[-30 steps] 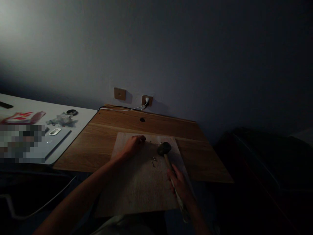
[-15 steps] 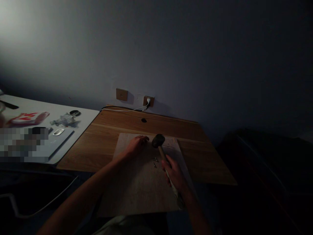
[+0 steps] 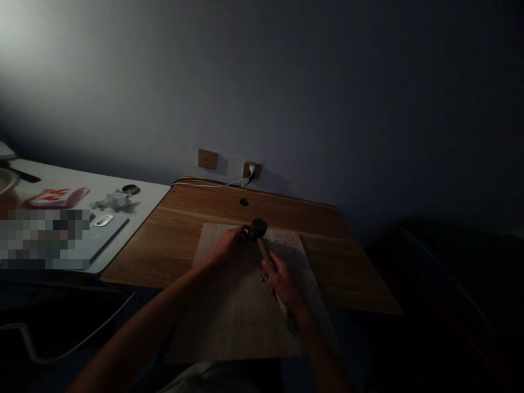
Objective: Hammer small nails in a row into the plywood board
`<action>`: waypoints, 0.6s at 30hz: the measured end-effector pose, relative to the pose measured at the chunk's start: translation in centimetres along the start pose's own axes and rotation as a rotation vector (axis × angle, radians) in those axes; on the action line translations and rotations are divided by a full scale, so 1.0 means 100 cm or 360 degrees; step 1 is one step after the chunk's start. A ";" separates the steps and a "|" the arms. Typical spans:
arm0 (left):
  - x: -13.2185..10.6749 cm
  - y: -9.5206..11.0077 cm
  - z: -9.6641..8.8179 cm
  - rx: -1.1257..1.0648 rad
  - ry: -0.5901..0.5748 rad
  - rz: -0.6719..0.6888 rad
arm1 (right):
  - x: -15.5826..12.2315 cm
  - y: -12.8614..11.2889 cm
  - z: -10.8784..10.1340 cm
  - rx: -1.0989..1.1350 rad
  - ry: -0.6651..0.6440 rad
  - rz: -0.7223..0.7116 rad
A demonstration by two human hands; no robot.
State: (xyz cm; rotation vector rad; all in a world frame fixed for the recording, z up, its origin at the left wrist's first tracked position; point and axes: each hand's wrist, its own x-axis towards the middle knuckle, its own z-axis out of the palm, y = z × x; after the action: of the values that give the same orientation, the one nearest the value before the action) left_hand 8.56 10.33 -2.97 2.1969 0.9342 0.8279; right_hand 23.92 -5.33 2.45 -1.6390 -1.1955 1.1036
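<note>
My right hand is wrapped round the handle of a rubber mallet with a dark head and a pale handle. The mallet's head is just right of my left hand, over the far part of a wooden board. My left fingertips are pinched together beside the head; whatever they hold is too dark and small to make out. Small metal pieces like nails or screws lie on the board, partly hidden behind my right hand.
The board rests on a brown wooden desk. A white table at left holds a laptop, a red and white packet and crumpled clear plastic. Cables run to a wall socket behind the desk.
The mallet's head has moved left, right up to my left fingertips. My right hand has shifted slightly left with it and now covers part of the metal pieces.
</note>
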 end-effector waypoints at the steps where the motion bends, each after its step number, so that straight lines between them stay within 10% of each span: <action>1: 0.000 0.000 0.000 0.0018 0.0002 -0.0009 | 0.001 0.000 0.000 -0.0017 -0.0009 0.0014; 18: 0.001 -0.015 0.010 0.0001 0.0041 0.0020 | 0.000 0.010 -0.004 -0.0034 0.0051 0.0099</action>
State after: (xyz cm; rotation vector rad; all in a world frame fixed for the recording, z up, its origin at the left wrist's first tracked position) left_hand 8.77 11.01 -4.67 2.1994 0.9336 0.8635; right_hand 24.59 -5.59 1.64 -1.7137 -1.1463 1.1024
